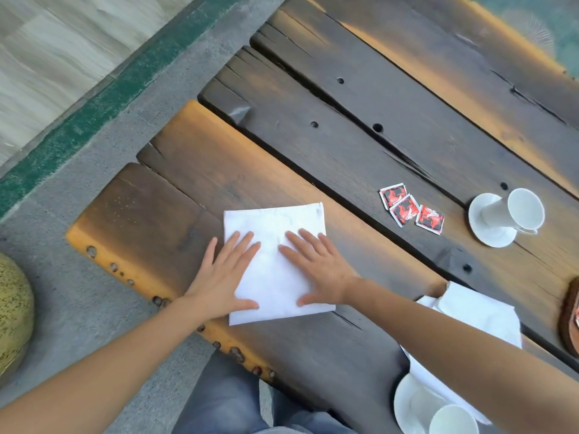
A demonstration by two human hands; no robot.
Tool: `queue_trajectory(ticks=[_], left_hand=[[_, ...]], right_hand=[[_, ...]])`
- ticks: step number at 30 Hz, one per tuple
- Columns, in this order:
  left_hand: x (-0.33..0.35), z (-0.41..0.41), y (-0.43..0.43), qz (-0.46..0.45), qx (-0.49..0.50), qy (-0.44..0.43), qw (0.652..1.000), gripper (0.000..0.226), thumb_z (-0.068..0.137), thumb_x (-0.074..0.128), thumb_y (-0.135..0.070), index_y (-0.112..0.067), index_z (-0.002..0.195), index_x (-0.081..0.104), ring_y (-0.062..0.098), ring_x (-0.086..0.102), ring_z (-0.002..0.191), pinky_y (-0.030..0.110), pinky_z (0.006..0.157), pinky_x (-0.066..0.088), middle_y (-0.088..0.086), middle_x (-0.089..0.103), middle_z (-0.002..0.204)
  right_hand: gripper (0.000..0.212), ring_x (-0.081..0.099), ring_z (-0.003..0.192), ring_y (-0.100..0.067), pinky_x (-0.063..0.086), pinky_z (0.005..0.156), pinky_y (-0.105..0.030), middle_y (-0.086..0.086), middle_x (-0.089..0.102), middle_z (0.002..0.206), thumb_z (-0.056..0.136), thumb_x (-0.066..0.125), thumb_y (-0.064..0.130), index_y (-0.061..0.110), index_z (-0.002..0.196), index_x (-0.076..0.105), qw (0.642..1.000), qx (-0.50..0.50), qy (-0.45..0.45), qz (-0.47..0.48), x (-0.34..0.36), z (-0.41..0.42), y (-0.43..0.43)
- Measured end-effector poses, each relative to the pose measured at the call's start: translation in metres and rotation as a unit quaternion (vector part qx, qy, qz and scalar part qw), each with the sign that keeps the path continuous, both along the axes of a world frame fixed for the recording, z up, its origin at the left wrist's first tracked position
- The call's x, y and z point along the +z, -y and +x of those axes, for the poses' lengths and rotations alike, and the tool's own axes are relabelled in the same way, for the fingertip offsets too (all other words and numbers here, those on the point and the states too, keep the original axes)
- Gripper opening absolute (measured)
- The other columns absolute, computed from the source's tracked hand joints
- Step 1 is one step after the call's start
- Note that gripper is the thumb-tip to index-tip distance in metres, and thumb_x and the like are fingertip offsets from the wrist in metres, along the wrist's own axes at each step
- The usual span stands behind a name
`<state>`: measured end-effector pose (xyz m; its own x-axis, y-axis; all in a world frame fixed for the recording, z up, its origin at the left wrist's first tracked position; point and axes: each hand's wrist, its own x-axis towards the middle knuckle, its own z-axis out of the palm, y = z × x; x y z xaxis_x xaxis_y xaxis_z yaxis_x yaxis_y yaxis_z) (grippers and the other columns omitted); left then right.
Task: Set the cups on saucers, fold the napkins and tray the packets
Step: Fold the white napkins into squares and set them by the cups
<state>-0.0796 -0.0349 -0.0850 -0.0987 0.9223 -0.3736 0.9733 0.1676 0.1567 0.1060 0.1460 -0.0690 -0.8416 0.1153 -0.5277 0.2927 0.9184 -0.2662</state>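
A folded white napkin (275,227) lies flat near the front edge of the dark plank table (344,145). My left hand (224,277) and my right hand (316,267) both press on it with fingers spread, palms down. Three red-and-black packets (410,209) lie in a loose row to the right of the napkin. A white cup (513,213) stands on a white saucer (484,228) further right. Another cup (452,419) on a saucer (405,405) sits at the bottom right, partly under my right forearm. A second, unfolded napkin (476,314) lies behind that arm.
A brown wooden tray edge (570,317) shows at the far right. A speckled yellow-green round object (12,311) sits on the grey pavement at the left. My jeans-clad legs (232,402) are below the table's front edge.
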Motion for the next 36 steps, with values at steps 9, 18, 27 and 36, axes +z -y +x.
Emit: queue_trajectory(ticks=[9,18,27,36], left_hand=[[-0.008,-0.011,0.016,-0.049,0.0,-0.005,0.999,0.13,0.047,0.044,-0.087,-0.025,0.149,-0.008,0.022,-0.015,0.144,0.058,0.109,-0.01,0.002,-0.016,0.158],[0.001,0.015,0.025,-0.035,0.04,-0.024,0.998,0.123,0.053,0.039,-0.089,-0.022,0.15,0.006,0.023,-0.014,0.145,0.056,0.11,-0.009,0.008,0.001,0.159],[0.01,0.022,0.029,-0.081,0.089,-0.037,0.992,0.134,0.052,0.048,-0.088,-0.025,0.139,-0.031,0.024,-0.029,0.14,0.054,0.105,-0.024,0.006,-0.039,0.147],[0.008,0.038,0.065,0.032,0.014,0.0,0.999,0.054,0.052,0.076,-0.064,-0.026,0.085,0.055,0.016,0.057,0.117,0.039,0.099,0.043,0.0,0.056,0.129]], right_hand=[[0.119,-0.022,0.145,-0.02,-0.007,0.118,-0.05,0.009,-0.023,0.157,0.068,0.065,0.068,0.033,0.148,-0.017,0.996,-0.071,0.04,0.026,0.002,0.041,-0.02],[0.118,-0.024,0.143,-0.018,-0.012,0.116,-0.048,0.004,-0.025,0.157,0.073,0.067,0.059,0.027,0.148,-0.018,0.998,-0.03,0.036,0.035,0.015,0.036,0.008],[0.116,-0.02,0.145,-0.018,-0.006,0.118,-0.05,0.003,-0.022,0.158,0.075,0.07,0.051,0.025,0.149,-0.015,0.996,-0.011,0.066,0.057,0.017,0.041,0.011],[0.043,0.062,0.095,-0.023,0.049,0.082,-0.03,-0.002,0.061,0.107,0.058,0.072,0.016,0.02,0.096,0.053,0.987,-0.042,-0.148,0.055,0.01,0.08,0.033]])
